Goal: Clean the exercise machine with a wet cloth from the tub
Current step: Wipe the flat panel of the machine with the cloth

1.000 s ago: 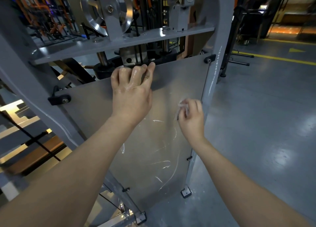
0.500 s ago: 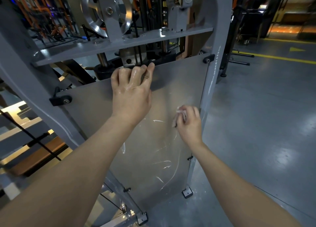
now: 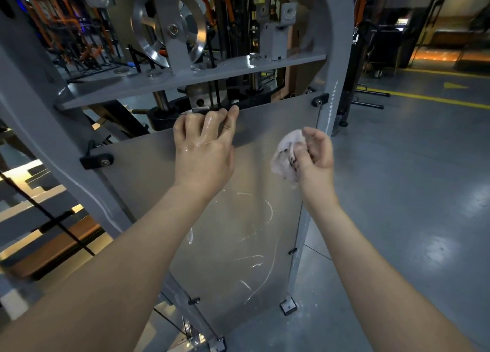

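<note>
- While standing close to the grey exercise machine [image 3: 31, 107], grips the top edge of its clear panel [image 3: 148, 182] with the left hand [image 3: 204, 150], about midway along that edge.
- Hooks the fingers [image 3: 210, 123] over the edge, curled and close together; shows a wet shine on the knuckles and the back of the hand.
- Holds a crumpled white cloth [image 3: 285, 155] in the right hand [image 3: 316, 155], fingers and thumb bent round it and bunched tight.
- Carries the cloth in front of the panel's right edge, below the top right corner, just beside the grey post [image 3: 335, 68]; cannot tell whether cloth and panel touch.
- Shows dark specks on the cloth.
- Bears thin white streaks [image 3: 269, 208] across the lower half of the panel.
- Has a black bracket [image 3: 96, 161] at the panel's left edge and another at the top right corner.
- Above the top edge: a flat grey crossbar [image 3: 185, 78], with a silver pulley wheel [image 3: 169, 25] standing over it.
- Right of the post: glossy grey floor [image 3: 411, 166], crossed farther off by a yellow line [image 3: 424, 98].
</note>
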The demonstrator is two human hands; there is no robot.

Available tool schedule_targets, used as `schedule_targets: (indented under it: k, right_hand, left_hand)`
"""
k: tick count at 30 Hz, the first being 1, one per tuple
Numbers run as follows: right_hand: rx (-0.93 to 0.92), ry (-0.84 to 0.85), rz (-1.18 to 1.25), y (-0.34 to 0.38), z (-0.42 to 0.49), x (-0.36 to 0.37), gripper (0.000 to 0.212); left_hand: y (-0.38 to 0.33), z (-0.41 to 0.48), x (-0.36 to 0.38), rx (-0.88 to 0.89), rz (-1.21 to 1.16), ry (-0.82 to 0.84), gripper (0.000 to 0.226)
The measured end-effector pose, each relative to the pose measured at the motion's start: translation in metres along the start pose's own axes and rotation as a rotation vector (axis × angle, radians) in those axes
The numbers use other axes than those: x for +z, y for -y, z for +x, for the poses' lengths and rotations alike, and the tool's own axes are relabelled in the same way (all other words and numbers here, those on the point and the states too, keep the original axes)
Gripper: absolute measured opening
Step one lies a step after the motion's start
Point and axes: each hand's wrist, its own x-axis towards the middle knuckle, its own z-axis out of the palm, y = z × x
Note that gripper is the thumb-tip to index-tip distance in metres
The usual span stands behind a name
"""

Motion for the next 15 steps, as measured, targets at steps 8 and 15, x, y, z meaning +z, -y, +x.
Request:
schedule_targets:
  k: [8,15]
  right_hand:
    - [-0.066,-0.224,-0.408,-0.028,0.005,0.002,0.02]
    - [-0.244,-0.083,-0.61,-0.049,-0.014,0.003,0.037]
  left_hand:
    - [0.0,0.0,0.001,0.004,0.004,-0.015,0.055]
    - [0.001,-0.001,0.003,0.013,0.01,-0.034,0.054]
